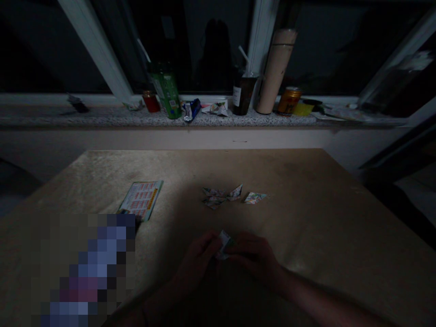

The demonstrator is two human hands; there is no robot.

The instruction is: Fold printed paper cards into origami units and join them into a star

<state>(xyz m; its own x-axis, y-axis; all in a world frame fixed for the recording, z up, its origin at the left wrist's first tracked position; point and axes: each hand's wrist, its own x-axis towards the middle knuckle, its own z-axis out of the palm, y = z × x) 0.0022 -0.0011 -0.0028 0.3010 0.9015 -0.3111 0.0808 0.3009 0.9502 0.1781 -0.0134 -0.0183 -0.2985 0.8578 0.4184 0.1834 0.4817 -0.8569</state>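
Low over the near middle of the table, my left hand (pixel 201 250) and my right hand (pixel 254 252) are closed on a small folded piece of paper (pixel 224 243). The left fingers pinch its left side and the right fingers its right side; part of it is hidden behind them. Beyond my hands lie several folded paper pieces (pixel 214 200) with coloured print, grouped close together. A single folded paper piece (pixel 255 198) rests a little to their right. The light is dim, so fine folds are hard to make out.
A printed booklet (pixel 141 199) lies on the brown table (pixel 316 204) at left, beside a blurred-out patch. Along the windowsill (pixel 119 116) stand a green bottle (pixel 166 93), a dark cup with a straw (pixel 243 93), a tall pink flask (pixel 276 72) and an orange can (pixel 289 101).
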